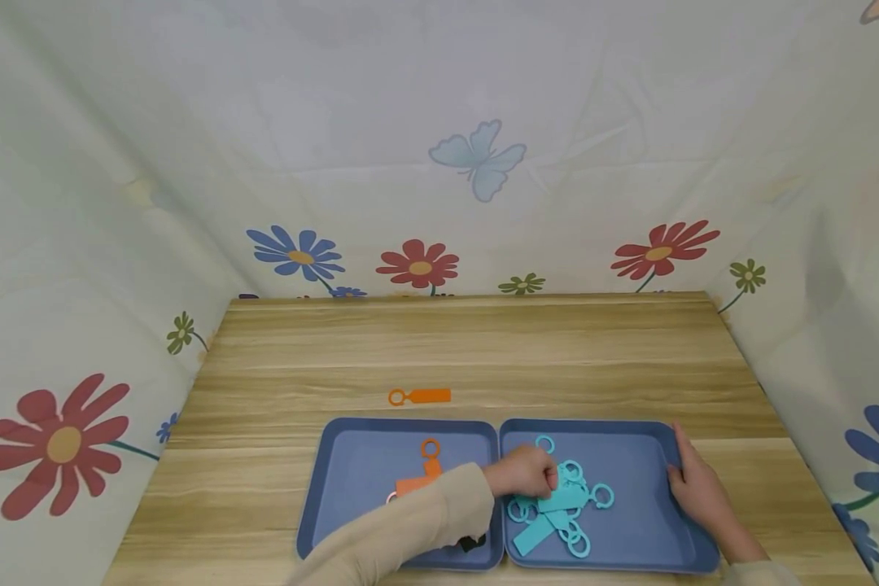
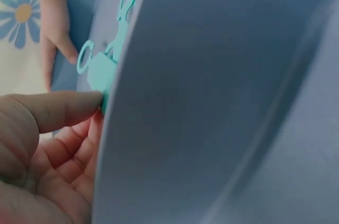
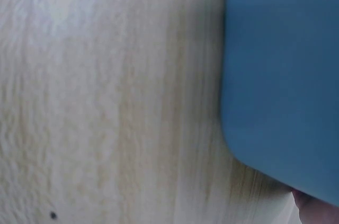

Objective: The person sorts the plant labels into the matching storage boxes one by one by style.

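Observation:
My left hand (image 1: 527,472) reaches over the shared edge of two blue trays into the right tray (image 1: 645,505). Between its thumb and curled fingers it pinches a turquoise ring-ended tag (image 2: 100,73). A heap of turquoise ring-ended tags (image 1: 536,535) lies around and under those fingertips. On the right tray's outer side, my right hand (image 1: 699,488) holds the wall, thumb over the rim and fingers along the outside. In the right wrist view, only a fingertip (image 3: 317,211) shows at the tray's lower edge.
The left tray (image 1: 352,464) contains orange ring-ended tags (image 1: 430,456) and a black piece (image 1: 472,542), partly hidden by my left sleeve (image 1: 417,525). Behind it, a single orange tag (image 1: 428,395) lies on the wooden table (image 1: 557,350). A flowered cloth (image 1: 381,203) surrounds the table.

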The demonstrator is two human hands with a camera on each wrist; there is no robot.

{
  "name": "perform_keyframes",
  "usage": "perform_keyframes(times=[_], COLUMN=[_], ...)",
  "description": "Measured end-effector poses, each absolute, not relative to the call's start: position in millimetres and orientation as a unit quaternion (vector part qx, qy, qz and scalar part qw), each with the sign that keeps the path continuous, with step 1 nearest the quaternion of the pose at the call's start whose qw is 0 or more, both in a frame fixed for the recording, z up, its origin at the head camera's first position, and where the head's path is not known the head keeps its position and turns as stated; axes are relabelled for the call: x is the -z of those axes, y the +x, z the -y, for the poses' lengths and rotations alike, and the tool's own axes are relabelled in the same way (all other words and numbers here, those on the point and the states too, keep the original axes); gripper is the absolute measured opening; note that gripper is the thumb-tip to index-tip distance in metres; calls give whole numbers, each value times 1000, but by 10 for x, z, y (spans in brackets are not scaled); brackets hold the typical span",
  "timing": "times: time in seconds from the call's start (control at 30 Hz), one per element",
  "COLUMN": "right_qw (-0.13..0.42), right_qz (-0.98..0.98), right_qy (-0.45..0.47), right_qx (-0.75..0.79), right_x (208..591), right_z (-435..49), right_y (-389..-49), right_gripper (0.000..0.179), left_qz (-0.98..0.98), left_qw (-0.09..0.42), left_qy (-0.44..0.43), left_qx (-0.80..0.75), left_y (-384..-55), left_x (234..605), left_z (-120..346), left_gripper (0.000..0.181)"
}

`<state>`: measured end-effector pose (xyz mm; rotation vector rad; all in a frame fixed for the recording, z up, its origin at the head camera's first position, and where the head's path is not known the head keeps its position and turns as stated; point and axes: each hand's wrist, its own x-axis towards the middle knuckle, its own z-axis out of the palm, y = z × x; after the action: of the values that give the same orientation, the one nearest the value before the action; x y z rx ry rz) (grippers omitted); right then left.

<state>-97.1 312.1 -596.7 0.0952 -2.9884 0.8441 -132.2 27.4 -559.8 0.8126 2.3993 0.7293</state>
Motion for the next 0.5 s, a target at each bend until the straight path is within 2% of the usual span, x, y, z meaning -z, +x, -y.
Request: perform_keyframes(times=[0.17,0.27,0.37,0.5], right_qw=[12,17,20,14], right_qz=[963,964,965,964], right_qy=[28,30,31,27], right_qx=[-268,-262,-261,-263], right_x=[5964,5966,5962,5953], right_z=[-3120,-3121,-3117,-3110], right_y=[-967,-960,-960,-967], right_gripper=[68,69,69,69], left_qz=[-901,-907,-912,-910], left_qw=[200,164,89,-27], left_qy=[320,337,362,381], left_qx=[-214,-190,-171,-161], left_y=[-1272,-1262,-1306,-1469], left_x=[5567,5534,5498,5494], left_z=[-272,-254,-203,-61], left_gripper=[17,13,7,19])
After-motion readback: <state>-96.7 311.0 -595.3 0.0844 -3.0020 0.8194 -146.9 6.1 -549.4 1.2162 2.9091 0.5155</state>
